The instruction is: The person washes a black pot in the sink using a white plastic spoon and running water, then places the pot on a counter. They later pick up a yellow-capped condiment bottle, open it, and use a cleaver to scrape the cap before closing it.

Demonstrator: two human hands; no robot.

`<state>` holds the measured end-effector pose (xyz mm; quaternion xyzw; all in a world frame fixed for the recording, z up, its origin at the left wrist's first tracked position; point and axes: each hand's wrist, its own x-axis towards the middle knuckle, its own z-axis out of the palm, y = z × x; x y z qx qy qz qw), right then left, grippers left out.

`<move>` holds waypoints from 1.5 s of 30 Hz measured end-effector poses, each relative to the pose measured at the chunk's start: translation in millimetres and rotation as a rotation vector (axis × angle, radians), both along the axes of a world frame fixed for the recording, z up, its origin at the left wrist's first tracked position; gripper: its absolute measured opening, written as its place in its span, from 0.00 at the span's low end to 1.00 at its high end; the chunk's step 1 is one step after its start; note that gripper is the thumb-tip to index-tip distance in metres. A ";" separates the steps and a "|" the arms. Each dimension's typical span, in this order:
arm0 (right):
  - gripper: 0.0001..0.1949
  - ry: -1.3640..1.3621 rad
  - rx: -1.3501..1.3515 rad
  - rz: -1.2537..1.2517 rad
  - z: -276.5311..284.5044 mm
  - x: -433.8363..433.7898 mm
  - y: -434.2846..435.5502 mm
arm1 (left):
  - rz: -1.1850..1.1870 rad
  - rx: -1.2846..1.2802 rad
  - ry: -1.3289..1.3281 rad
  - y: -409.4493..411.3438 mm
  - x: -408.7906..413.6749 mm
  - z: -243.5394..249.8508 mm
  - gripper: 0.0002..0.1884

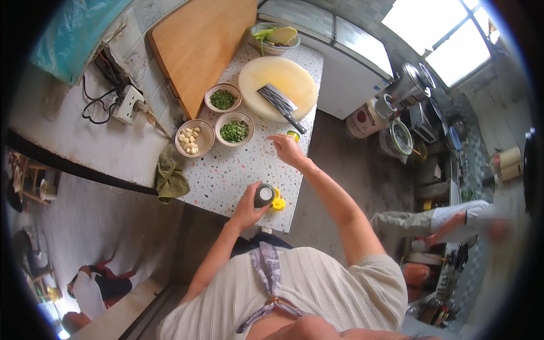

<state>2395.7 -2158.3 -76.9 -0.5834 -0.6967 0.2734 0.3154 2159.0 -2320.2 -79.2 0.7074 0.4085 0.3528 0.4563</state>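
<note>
My left hand (248, 208) is closed around a dark bottle (259, 201) whose round top shows a white centre. A yellow plastic cap (278, 205) sits right against the bottle's side, above the speckled countertop (221, 178). Farther up the counter, my right hand (289, 151) hovers with a finger stretched to the left. Just past its knuckles is a small green and yellow item (293, 135); whether the hand grips it is hidden. A cleaver (278, 102) lies on a round cutting board (255, 72), its handle jutting over the board's edge near my right hand.
Bowls of peeled garlic (189, 140), chopped scallions (233, 131) and chopped green herbs (222, 99) line the counter's left side. A green cloth (172, 174) drapes over the corner. A large wooden board (199, 46) leans behind. One person (446, 223) stands right; another (102, 284) is lower left.
</note>
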 end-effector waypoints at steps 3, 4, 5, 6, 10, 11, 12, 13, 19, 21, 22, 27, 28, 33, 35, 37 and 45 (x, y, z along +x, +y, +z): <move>0.15 -0.238 0.241 -0.134 -18.4 19.7 48.4 | 0.024 -0.039 0.016 -4.8 -4.9 7.0 0.39; 0.16 -0.350 0.325 -0.179 -23.0 22.5 64.6 | 0.043 -0.041 0.033 -6.4 -6.2 8.6 0.39; 0.20 -0.647 0.290 -0.190 -26.3 28.2 79.1 | 0.060 -0.059 0.035 -8.3 -6.9 10.5 0.39; 0.23 -0.724 0.178 -0.234 -37.5 36.1 94.0 | 0.063 -0.072 0.038 -8.9 -5.9 16.4 0.39; 0.37 -0.675 -0.278 -0.180 -68.3 70.5 124.6 | 0.063 -0.010 0.102 -7.0 2.6 20.6 0.40; 0.37 -0.642 -0.237 -0.198 -70.0 74.7 124.6 | 0.053 0.023 0.120 -4.8 3.1 22.9 0.40; 0.36 -0.607 -0.206 -0.184 -60.5 61.2 117.2 | 0.074 0.051 0.149 -7.3 0.1 17.1 0.45; 0.36 -0.579 -0.175 -0.176 -42.8 48.7 107.8 | 0.103 -0.001 0.137 -10.9 -2.5 17.5 0.47; 0.21 0.254 -0.187 -0.192 40.3 70.4 -36.1 | 0.171 0.025 0.076 -8.7 4.7 7.0 0.52; 0.19 0.466 -0.022 -0.104 72.9 63.5 -76.2 | 0.119 -0.020 0.089 -3.4 6.1 12.8 0.50; 0.12 0.440 -0.082 -0.165 113.4 46.9 -93.2 | 0.094 -0.047 0.100 -5.3 4.6 12.9 0.49; 0.12 -0.235 -0.292 -0.018 208.4 43.7 -154.8 | 0.098 0.048 0.004 -6.9 5.0 2.0 0.42; 0.12 -0.343 -0.299 0.052 223.1 40.5 -166.2 | 0.104 0.043 0.003 -7.3 4.6 2.6 0.42; 0.12 -0.609 -0.385 0.161 256.8 23.0 -199.4 | 0.121 0.039 0.044 -8.3 5.1 7.2 0.39; 0.12 -0.673 -0.363 0.174 261.6 18.8 -202.9 | 0.112 0.034 0.026 -8.6 5.3 5.5 0.39; 0.11 -0.707 -0.385 0.185 267.1 12.7 -201.3 | 0.111 0.044 0.014 -8.6 5.0 2.2 0.39; 0.12 -0.791 -0.410 0.216 267.3 2.6 -199.6 | 0.103 0.078 0.006 -9.9 4.6 2.9 0.40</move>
